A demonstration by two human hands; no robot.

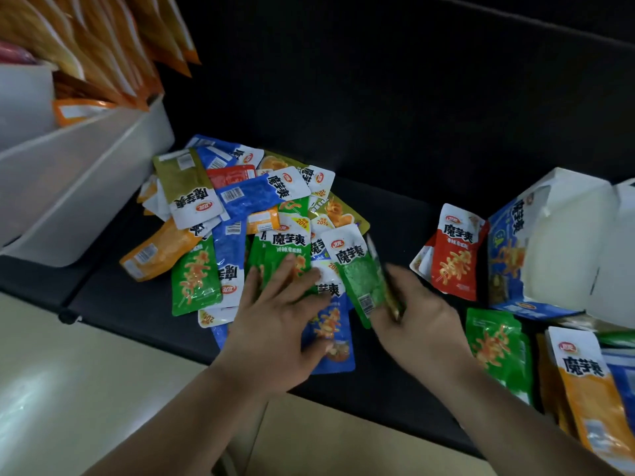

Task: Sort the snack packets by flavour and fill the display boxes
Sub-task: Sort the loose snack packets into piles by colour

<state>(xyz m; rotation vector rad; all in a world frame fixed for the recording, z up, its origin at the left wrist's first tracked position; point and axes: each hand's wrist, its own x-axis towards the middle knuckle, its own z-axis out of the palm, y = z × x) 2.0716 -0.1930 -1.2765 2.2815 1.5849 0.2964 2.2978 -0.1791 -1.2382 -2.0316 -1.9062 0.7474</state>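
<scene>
A heap of mixed snack packets (240, 218), green, blue, orange, red and gold, lies in the middle of the black desk (395, 139). The left hand (278, 324) lies flat on the near edge of the heap, its fingers (285, 273) straight and spread over a green packet (292, 249), and its thumb rests on a blue packet (331, 334). Just right of the heap, the right hand (419, 321) has its fingers curled round another green packet (364, 280), gripping it by its lower end so that it leans over the heap's right edge.

Further right of the heap stand a few red packets (453, 255), propped against an open blue display box (508, 255). Nearer than those, still to the right of the heap, lie a small stack of green packets (494, 341) and some orange packets (591, 400). Left of the heap sits a white bin (86, 187), touching the heap's far left corner, with orange pouches (103, 46) standing in a row beyond it.
</scene>
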